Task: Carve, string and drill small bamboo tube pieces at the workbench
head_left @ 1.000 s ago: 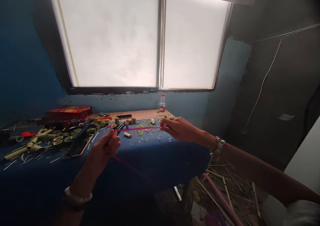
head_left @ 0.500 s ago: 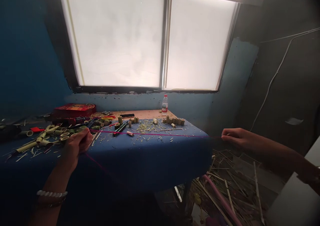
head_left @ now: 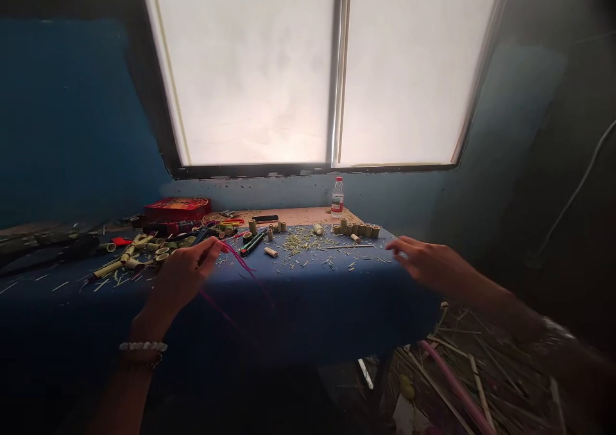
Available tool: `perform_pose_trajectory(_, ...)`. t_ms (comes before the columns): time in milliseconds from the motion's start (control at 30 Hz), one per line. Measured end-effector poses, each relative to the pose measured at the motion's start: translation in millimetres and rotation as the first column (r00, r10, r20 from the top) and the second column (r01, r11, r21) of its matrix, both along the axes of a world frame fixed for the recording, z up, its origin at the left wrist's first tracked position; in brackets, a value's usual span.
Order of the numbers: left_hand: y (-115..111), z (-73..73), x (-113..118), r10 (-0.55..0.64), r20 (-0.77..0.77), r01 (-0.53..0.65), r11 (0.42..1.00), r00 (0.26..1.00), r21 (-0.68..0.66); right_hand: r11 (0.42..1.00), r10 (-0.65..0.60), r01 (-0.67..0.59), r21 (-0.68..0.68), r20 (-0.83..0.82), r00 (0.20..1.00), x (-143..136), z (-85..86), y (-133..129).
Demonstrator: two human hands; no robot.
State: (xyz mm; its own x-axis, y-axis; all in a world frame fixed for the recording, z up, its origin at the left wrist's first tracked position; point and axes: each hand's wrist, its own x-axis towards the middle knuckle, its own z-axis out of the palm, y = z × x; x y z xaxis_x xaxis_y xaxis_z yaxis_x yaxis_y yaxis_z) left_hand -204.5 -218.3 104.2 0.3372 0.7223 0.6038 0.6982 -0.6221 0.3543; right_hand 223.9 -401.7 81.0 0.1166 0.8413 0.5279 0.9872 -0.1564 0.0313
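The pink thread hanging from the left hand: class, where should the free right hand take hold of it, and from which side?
Pinch the pink thread on the short raised stretch just right of the left hand, before it droops over the blue table edge. Come from the right with the right hand, which is open and off the thread. That stretch lies clear of the bamboo pieces, so fingers can close round it.

Bare blue cloth [head_left: 308, 294] between hands: free room; bamboo rings [head_left: 359, 230] crowd far edge.
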Motion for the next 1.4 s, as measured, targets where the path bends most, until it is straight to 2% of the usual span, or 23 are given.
perform_pose_trajectory(67, -9, 3.8, 9, -0.071, -0.047, 0.071, 0.997, 0.996, 0.007, 0.956, 0.288, -0.292, -0.001, -0.164, 0.943, -50, 5.0, 27)
perform_pose_trajectory(133, -17, 6.5, 18, -0.131, -0.078, 0.132, 0.991, 0.988, 0.012, 0.853, 0.507, -0.517, 0.064, -0.333, 0.795, -104, 7.7, 55)
perform_pose_trajectory(167, -20, 7.4, 22, -0.147, -0.09, 0.149, 0.989, 0.985, 0.016, 0.798, 0.583, -0.592, 0.11, -0.386, 0.715, -128, 8.4, 68)
perform_pose_trajectory(233, -25, 8.6, 27, -0.154, -0.104, 0.157, 0.987, 0.983, 0.028, 0.719, 0.668, -0.672, 0.179, -0.443, 0.598, -169, 9.3, 90)
perform_pose_trajectory(333, -27, 9.9, 25, -0.124, -0.106, 0.129, 0.99, 0.987, 0.047, 0.665, 0.698, -0.729, 0.165, -0.485, 0.527, -198, 8.7, 110)
perform_pose_trajectory(467, -25, 11.1, 17, -0.082, -0.093, 0.084, 0.996, 0.992, 0.025, 0.61, 0.708, -0.767, 0.199, -0.57, 0.416, -193, 2.5, 111)
perform_pose_trajectory(633, -28, 9.8, 19, -0.091, -0.048, 0.092, 0.996, 0.995, 0.021, 0.597, 0.691, -0.741, 0.308, -0.667, 0.28, -191, -3.8, 111)
perform_pose_trajectory(700, -29, 8.5, 22, -0.098, -0.049, 0.1, 0.994, 0.994, 0.033, 0.621, 0.675, -0.716, 0.32, -0.682, 0.281, -200, -3.0, 114)
perform_pose_trajectory(833, -30, 5.3, 24, -0.141, -0.079, 0.144, 0.989, 0.987, 0.034, 0.68, 0.681, -0.665, 0.31, -0.602, 0.416, -214, -0.6, 117)
perform_pose_trajectory(1033, -28, -0.3, 16, -0.133, -0.07, 0.133, 0.991, 0.989, 0.004, 0.717, 0.675, -0.614, 0.33, -0.55, 0.492, -211, -3.5, 113)
perform_pose_trajectory(1233, -21, -8.3, 6, -0.147, 0.017, 0.148, 0.988, 0.989, -0.047, 0.696, 0.683, -0.616, 0.37, -0.607, 0.406, -210, -9.2, 111)
perform_pose_trajectory(1400, -19, -11.1, -1, -0.173, 0.085, 0.179, 0.981, 0.981, -0.072, 0.64, 0.696, -0.649, 0.411, -0.669, 0.262, -207, -15.2, 115)
